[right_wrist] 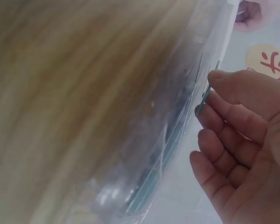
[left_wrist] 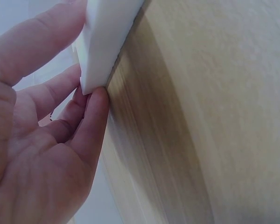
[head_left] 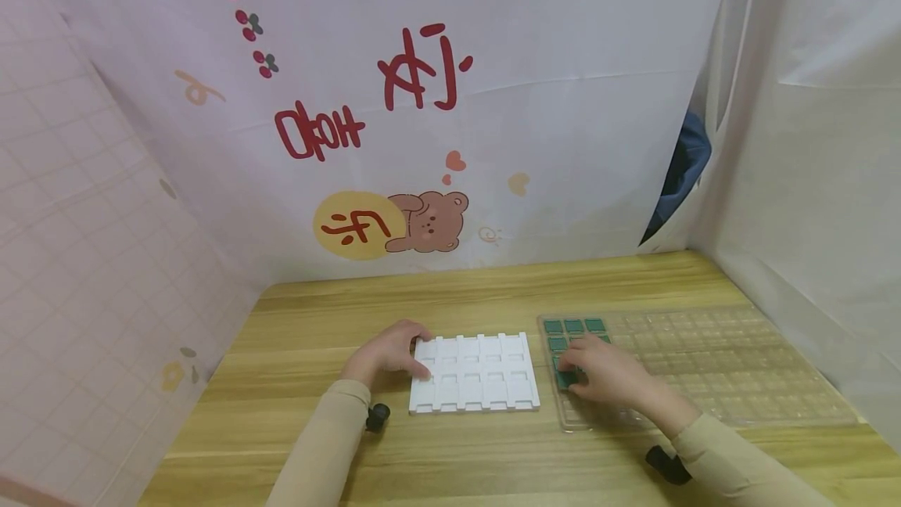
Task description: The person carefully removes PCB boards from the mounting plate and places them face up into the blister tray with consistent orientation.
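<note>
A white tray with two rows of shallow rectangular pockets lies on the table. My left hand grips its left edge; in the left wrist view the thumb is on one face and the fingertips meet the tray's edge. To the right lies a clear plastic blister tray with small square green pieces in its left columns. My right hand is over those columns. Between thumb and forefinger it pinches a thin green square piece, tilted on edge in the right wrist view. That hand hides some green pieces.
The wooden table carries both trays, which lie side by side with a narrow gap. A printed white curtain rises behind the table, with more cloth at both sides. Dark blue fabric shows through a gap at the back right.
</note>
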The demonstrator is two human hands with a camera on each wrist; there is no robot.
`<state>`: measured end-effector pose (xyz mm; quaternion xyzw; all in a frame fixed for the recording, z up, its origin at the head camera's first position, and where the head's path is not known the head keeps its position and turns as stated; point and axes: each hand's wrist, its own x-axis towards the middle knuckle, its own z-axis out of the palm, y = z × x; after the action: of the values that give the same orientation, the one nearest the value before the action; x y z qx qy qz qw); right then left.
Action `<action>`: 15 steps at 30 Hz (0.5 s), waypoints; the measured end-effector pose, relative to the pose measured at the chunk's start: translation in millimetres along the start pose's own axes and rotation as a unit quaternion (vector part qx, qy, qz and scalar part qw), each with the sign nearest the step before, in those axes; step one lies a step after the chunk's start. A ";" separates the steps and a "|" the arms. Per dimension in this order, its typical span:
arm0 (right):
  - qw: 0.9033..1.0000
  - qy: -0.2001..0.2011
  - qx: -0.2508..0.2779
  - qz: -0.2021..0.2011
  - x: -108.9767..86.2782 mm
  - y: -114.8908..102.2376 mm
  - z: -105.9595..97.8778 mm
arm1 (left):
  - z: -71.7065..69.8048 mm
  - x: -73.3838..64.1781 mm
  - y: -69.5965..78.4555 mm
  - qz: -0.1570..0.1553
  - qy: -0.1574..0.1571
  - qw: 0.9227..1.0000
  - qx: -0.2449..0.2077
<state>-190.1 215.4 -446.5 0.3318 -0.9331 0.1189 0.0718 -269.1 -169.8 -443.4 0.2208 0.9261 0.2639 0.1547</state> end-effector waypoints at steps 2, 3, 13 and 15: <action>1.000 0.001 0.000 -0.002 -0.7 0.0 1.0 | 0.2 -0.2 0.1 0.002 0.001 1.000 0.001; 1.000 0.002 0.000 -0.003 -0.9 0.1 1.6 | 0.4 -0.3 0.2 0.001 0.001 1.000 0.001; 1.000 0.004 -0.019 -0.017 -1.0 0.5 2.8 | 0.8 0.2 -1.6 0.004 -0.002 1.000 0.006; 1.000 0.003 -0.021 -0.019 -0.9 0.7 2.9 | 0.4 0.4 -1.9 0.009 -0.003 1.000 0.007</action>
<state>-190.0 215.7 -449.5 0.3478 -0.9285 0.0990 0.0838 -269.8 -170.9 -444.9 0.2305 0.9256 0.2580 0.1534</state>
